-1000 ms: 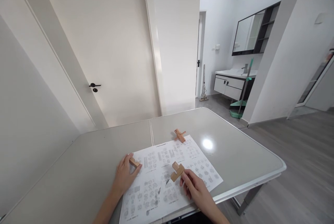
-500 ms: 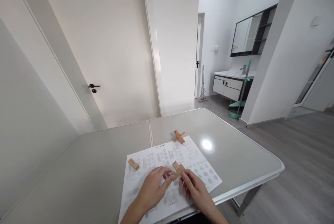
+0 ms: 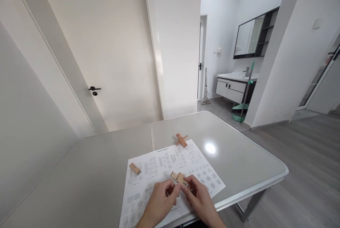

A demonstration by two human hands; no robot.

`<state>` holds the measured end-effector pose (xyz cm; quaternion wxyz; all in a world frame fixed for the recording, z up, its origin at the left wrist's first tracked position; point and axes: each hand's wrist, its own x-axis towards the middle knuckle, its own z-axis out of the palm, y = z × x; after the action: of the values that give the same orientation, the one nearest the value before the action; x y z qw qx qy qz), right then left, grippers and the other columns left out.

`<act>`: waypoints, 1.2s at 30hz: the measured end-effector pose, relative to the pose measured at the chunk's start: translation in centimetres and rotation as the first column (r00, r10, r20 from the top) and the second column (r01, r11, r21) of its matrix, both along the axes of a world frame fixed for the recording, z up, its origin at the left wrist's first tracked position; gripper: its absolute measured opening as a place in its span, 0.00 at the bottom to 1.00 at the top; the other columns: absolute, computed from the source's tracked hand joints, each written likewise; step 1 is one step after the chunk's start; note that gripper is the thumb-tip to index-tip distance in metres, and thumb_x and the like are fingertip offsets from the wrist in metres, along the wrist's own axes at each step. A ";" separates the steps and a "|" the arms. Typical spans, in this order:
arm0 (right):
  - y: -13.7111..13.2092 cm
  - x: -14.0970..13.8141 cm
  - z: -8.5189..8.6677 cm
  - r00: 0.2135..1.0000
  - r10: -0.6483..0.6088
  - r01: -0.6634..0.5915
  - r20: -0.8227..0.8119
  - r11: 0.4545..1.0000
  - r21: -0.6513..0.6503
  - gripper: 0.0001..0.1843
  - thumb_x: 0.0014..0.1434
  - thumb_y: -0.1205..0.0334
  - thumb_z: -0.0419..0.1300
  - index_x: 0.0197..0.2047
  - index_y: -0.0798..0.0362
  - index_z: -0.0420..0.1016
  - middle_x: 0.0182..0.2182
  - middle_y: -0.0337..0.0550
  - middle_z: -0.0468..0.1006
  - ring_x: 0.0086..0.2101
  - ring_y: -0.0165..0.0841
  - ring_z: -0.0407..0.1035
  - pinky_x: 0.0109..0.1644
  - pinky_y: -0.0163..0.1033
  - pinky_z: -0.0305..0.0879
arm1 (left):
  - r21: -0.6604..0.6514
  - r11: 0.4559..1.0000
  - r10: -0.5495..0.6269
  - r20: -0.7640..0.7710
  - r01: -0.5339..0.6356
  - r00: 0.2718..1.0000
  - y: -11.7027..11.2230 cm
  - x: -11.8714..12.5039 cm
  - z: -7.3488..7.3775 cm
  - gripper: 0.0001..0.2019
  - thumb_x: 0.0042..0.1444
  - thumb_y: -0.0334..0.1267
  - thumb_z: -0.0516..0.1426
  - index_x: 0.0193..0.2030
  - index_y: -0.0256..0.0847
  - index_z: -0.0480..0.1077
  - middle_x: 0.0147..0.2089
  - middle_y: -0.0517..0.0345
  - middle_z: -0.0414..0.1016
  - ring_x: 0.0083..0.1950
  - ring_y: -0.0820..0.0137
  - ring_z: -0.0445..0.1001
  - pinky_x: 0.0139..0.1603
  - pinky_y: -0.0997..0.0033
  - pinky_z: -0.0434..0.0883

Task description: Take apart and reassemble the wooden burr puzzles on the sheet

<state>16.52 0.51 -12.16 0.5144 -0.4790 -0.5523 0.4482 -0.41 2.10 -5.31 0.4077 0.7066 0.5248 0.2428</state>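
Above the printed sheet, notched wooden puzzle pieces (image 3: 180, 177) are fitted against each other between my hands, and a dark number 3 shows on one face. My right hand (image 3: 198, 194) pinches them from the right with thumb and fingers. From the left, my left hand (image 3: 160, 199) closes its thumb and curled fingers on their near end; part of that grip is hidden. Another notched wooden piece (image 3: 135, 168) lies on the sheet's left side. At the sheet's far edge sit crossed, reddish wooden pieces (image 3: 181, 140).
The paper sheet (image 3: 148, 183) with printed diagrams lies on a grey table (image 3: 106, 174) with a pale metal rim. A door (image 3: 119, 61) stands beyond it. Farther right are a sink cabinet (image 3: 231, 88), a mop (image 3: 205, 89) and a green dustpan (image 3: 239, 117).
The held wooden pieces have been turned, so the numbered face now shows. My left hand has come in closer and its fingers have curled in. The view has shifted slightly.
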 end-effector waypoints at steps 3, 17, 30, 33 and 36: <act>-0.1 -0.2 -0.2 0.999 -0.013 0.012 0.048 1.000 0.016 0.25 0.62 0.36 0.61 0.42 0.52 0.77 0.25 0.38 0.72 0.25 0.33 0.64 0.28 0.35 0.60 | -0.061 0.998 0.021 0.084 -0.016 0.996 -0.3 -0.1 -0.5 0.25 0.61 0.62 0.53 0.25 0.43 0.66 0.19 0.62 0.67 0.24 0.68 0.68 0.31 0.70 0.64; 0.2 -0.6 -1.1 0.981 -0.094 0.094 0.170 0.996 0.009 0.22 0.61 0.40 0.61 0.40 0.51 0.77 0.27 0.43 0.78 0.27 0.39 0.71 0.30 0.39 0.65 | 0.247 0.915 0.388 -0.321 -0.319 0.864 -0.8 -5.8 1.7 0.22 0.61 0.56 0.50 0.23 0.45 0.52 0.21 0.64 0.61 0.26 0.68 0.63 0.29 0.70 0.57; 8.7 -10.7 4.0 0.802 -0.032 -0.054 0.596 0.991 0.125 0.05 0.65 0.59 0.60 0.37 0.49 0.74 0.36 0.43 0.83 0.36 0.39 0.76 0.37 0.37 0.61 | 0.371 0.831 0.551 -0.649 -0.414 0.525 3.6 -15.6 0.2 0.21 0.64 0.52 0.47 0.23 0.45 0.62 0.28 0.54 0.78 0.35 0.57 0.79 0.30 0.68 0.60; 10.3 -13.4 3.7 0.762 -0.040 -0.052 0.647 0.991 0.122 0.05 0.65 0.61 0.60 0.40 0.52 0.75 0.39 0.50 0.82 0.41 0.43 0.76 0.41 0.40 0.63 | 0.377 0.838 0.542 -0.657 -0.394 0.525 4.2 -15.0 -0.2 0.20 0.63 0.50 0.48 0.23 0.45 0.66 0.29 0.51 0.80 0.35 0.53 0.80 0.31 0.66 0.61; 10.8 -15.0 3.4 0.741 -0.031 -0.075 0.671 0.989 0.129 0.08 0.67 0.60 0.58 0.42 0.54 0.76 0.42 0.54 0.80 0.46 0.46 0.74 0.46 0.43 0.64 | 0.383 0.848 0.529 -0.656 -0.367 0.538 4.3 -14.4 -0.3 0.21 0.64 0.53 0.48 0.26 0.45 0.69 0.31 0.49 0.81 0.36 0.53 0.81 0.32 0.66 0.63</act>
<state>1.56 11.35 -8.72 0.3099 -0.5624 -0.7373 0.2100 -14.81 6.36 -5.59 0.0090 0.6202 0.7801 0.0819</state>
